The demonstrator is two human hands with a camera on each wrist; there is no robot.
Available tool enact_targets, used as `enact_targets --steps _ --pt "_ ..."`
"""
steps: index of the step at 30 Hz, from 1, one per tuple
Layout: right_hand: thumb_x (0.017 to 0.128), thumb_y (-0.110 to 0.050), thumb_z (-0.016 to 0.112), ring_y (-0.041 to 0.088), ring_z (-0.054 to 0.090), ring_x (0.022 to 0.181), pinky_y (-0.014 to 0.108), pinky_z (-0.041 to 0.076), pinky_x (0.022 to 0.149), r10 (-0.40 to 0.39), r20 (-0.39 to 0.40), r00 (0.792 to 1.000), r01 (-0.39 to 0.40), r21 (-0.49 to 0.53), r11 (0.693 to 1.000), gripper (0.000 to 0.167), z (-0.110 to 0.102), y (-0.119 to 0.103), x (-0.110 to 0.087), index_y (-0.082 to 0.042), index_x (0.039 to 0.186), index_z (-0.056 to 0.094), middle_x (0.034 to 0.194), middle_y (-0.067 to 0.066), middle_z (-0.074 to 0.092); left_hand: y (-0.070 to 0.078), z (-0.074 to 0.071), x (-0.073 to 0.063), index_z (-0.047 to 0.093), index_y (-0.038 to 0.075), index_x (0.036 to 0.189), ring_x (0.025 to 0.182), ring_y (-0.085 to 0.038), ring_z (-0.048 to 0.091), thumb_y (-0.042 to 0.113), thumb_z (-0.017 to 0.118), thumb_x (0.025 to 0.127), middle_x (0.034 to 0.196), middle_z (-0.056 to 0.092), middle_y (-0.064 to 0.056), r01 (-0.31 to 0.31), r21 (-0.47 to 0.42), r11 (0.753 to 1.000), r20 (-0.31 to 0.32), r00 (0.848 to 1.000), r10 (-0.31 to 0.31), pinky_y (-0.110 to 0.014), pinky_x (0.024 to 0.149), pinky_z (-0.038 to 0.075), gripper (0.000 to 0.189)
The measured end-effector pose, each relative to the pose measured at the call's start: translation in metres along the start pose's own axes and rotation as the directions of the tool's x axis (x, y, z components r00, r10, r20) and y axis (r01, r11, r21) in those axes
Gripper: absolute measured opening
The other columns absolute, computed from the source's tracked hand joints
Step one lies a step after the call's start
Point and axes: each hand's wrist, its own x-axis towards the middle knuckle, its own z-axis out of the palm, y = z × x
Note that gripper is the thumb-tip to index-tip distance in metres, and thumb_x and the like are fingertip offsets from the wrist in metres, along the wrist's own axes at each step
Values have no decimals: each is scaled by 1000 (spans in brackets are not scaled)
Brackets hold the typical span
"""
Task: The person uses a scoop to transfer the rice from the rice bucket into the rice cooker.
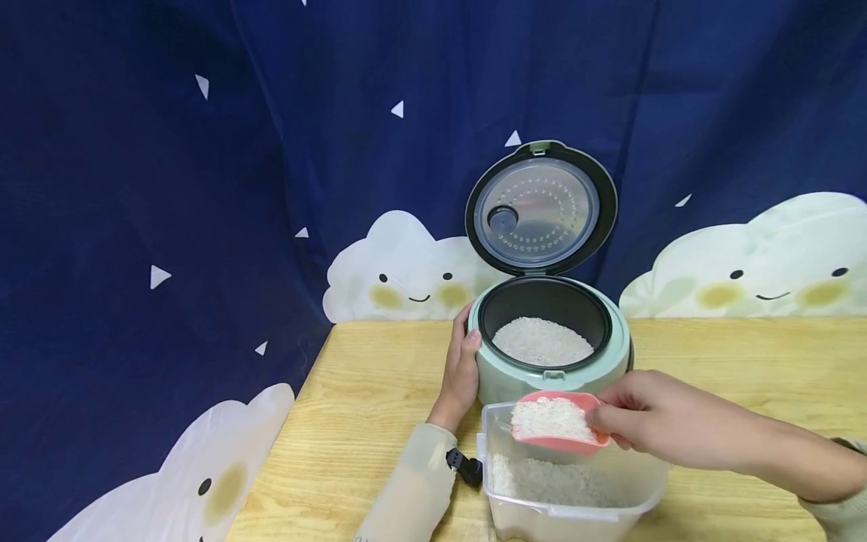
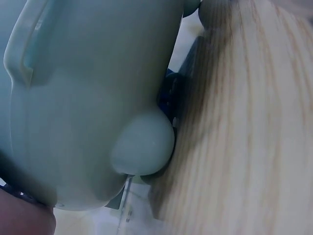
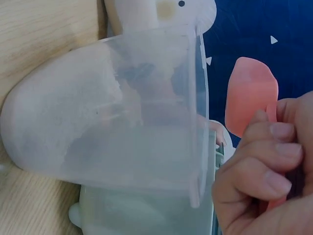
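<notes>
My right hand (image 1: 650, 421) grips a pink scoop (image 3: 252, 93) by its handle. White rice (image 1: 552, 418) fills the scoop, which is held level over a clear plastic bin (image 1: 576, 514). More rice lies at the bottom of that bin. Behind it stands a mint-green rice cooker (image 1: 504, 380) with its lid (image 1: 538, 203) raised. A bed of rice (image 1: 542, 341) covers the base of its dark inner pot (image 1: 521, 297). Against the cooker's left side rests my left hand (image 1: 462, 373), thumb near the rim. In the left wrist view the cooker's side (image 2: 93, 98) hides most of that hand.
Everything stands on a wood-grain table (image 1: 379, 391). A dark blue curtain (image 1: 420, 60) with printed clouds and white triangles hangs behind and at the left. On the left sleeve is a small black clip-like piece (image 1: 465, 467), beside the bin's left wall.
</notes>
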Motion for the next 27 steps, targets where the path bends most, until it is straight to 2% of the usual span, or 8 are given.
enact_targets --steps 4,10,13,19,24,27 --pt "102 -25 58 6 24 48 28 18 42 25 -36 999 -25 -3 1000 39 -5 1 -3 -6 68 56 57 -9 34 0 0 -2 33 24 160 151 -23 40 36 34 101 165 40 -1 10 -1 1000 6 1000 -10 -47 129 28 60" --pt "101 -25 59 7 25 47 25 19 41 107 -66 992 -105 30 994 33 -20 1 -1 -3 75 63 59 -6 38 1 -1 -1 34 24 160 150 -23 41 36 34 101 165 41 -2 8 -16 1000 2 1000 -8 -46 129 29 60" --pt "101 -25 58 8 26 47 23 21 42 144 -94 985 -140 42 989 31 -28 1 1 -4 79 65 60 -4 40 1 -1 -1 34 23 160 150 -22 41 35 34 102 165 41 -2 1 -21 1000 6 1000 -1 -42 129 30 59" --pt "101 -29 58 8 29 48 23 24 43 185 -172 968 -188 1 982 30 -42 4 9 -6 84 67 61 -4 41 1 -1 -3 34 21 160 150 -22 42 34 35 101 165 41 -3 7 -35 999 10 1000 -6 -34 127 32 60" --pt "104 -32 54 10 32 49 24 27 44 205 -214 955 -212 -13 977 34 -57 6 18 -4 105 72 63 -4 42 3 0 -3 33 22 160 150 -24 41 33 34 101 165 40 -4 6 -35 999 15 1000 -6 -29 125 32 60" --pt "105 -33 51 11 34 49 26 29 44 214 -232 949 -225 -22 974 36 -63 7 23 -4 109 71 62 -4 42 2 0 -2 33 22 160 150 -24 42 32 34 101 165 41 -4 3 -41 999 15 1000 -2 -26 124 32 60"
